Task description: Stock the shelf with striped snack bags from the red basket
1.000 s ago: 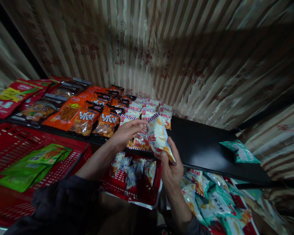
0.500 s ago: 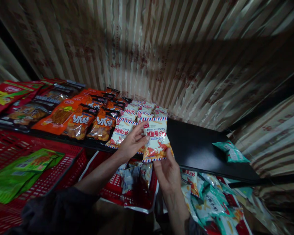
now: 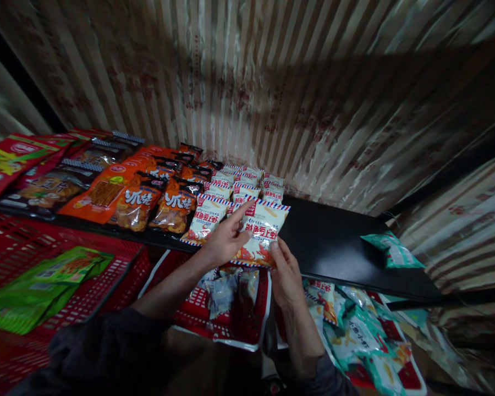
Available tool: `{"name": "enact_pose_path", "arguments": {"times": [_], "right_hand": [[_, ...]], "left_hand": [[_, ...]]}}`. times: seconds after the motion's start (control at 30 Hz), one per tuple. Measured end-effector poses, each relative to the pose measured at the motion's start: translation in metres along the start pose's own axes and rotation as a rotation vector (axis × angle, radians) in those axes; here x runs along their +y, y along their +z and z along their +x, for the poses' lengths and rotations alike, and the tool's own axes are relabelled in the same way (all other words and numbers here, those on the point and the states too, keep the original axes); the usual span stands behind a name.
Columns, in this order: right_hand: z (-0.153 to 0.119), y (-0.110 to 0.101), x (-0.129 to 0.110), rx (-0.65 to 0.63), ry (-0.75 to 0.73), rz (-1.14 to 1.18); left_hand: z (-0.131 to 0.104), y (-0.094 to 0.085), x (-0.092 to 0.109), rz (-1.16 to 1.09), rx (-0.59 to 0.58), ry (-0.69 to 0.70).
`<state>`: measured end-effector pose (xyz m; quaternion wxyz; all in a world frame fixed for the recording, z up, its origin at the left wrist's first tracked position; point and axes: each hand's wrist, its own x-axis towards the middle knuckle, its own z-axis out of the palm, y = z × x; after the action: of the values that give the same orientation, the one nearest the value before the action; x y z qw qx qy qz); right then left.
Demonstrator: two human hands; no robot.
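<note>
A white snack bag (image 3: 260, 234) with red lettering and a striped edge is held between both hands at the front of the black shelf (image 3: 325, 242). My left hand (image 3: 227, 237) grips its left side, index finger stretched over the top left corner. On the lower right edge my right hand (image 3: 285, 269) pinches the bag between thumb and fingers. Just left lies a matching white bag (image 3: 208, 217), and more of the same kind (image 3: 245, 184) stand in rows behind.
Orange-black bags (image 3: 173, 206) and other snack packs fill the shelf's left. A teal bag (image 3: 394, 250) lies at its right end. Below are red baskets (image 3: 241, 335) with small bags, green packs (image 3: 45, 286) and teal bags (image 3: 358, 335). A striped sheet (image 3: 247, 82) hangs behind.
The held bag has moved slightly down and tilted clockwise. My right hand has shifted from beneath the bag to its right edge, thumb now on the front.
</note>
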<state>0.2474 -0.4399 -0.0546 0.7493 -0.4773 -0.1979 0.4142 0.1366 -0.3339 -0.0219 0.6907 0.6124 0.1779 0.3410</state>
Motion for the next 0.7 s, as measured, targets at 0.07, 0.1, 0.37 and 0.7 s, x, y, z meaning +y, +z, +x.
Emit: {"name": "enact_pose_path", "arguments": {"times": [0.07, 0.1, 0.37, 0.7], "right_hand": [[0.002, -0.002, 0.003, 0.006, -0.007, 0.007], [0.003, -0.003, 0.003, 0.014, -0.015, 0.013], [0.006, -0.002, -0.004, 0.164, -0.071, 0.038], [0.016, -0.011, -0.004, 0.210, -0.057, 0.069]], "left_hand": [[-0.001, 0.002, -0.001, -0.006, -0.016, 0.008], [-0.001, 0.002, -0.001, -0.010, -0.018, 0.008], [-0.001, 0.005, -0.024, 0.003, 0.046, -0.117], [-0.004, 0.015, -0.035, -0.051, 0.010, -0.196]]}}
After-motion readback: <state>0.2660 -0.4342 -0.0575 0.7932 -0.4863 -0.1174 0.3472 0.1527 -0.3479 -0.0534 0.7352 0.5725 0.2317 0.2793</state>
